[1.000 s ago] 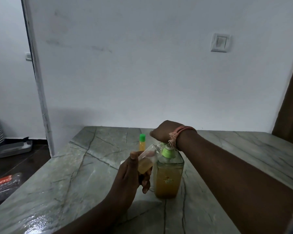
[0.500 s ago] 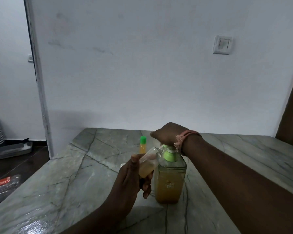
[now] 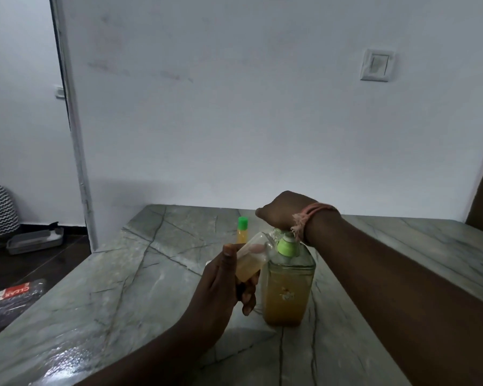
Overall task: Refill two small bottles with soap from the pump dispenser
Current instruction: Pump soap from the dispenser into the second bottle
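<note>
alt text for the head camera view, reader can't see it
A left hand tilts a small open bottle toward a soap dispenser whose pump the right hand covers. A green-capped bottle stands behind.

Amber-filled pump dispenser [image 3: 286, 291] upright; tilted half-full bottle [image 3: 250, 263] at its spout; green-capped bottle [image 3: 242, 230] behind.

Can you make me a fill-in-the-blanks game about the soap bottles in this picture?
1. The left hand holds a small bottle that is ____, not upright.
2. The right hand rests on top of the pump ____.
3. The other small bottle has a ____ cap.
4. Everything stands on a marble ____.

Missing words: tilted; dispenser; green; table
</note>
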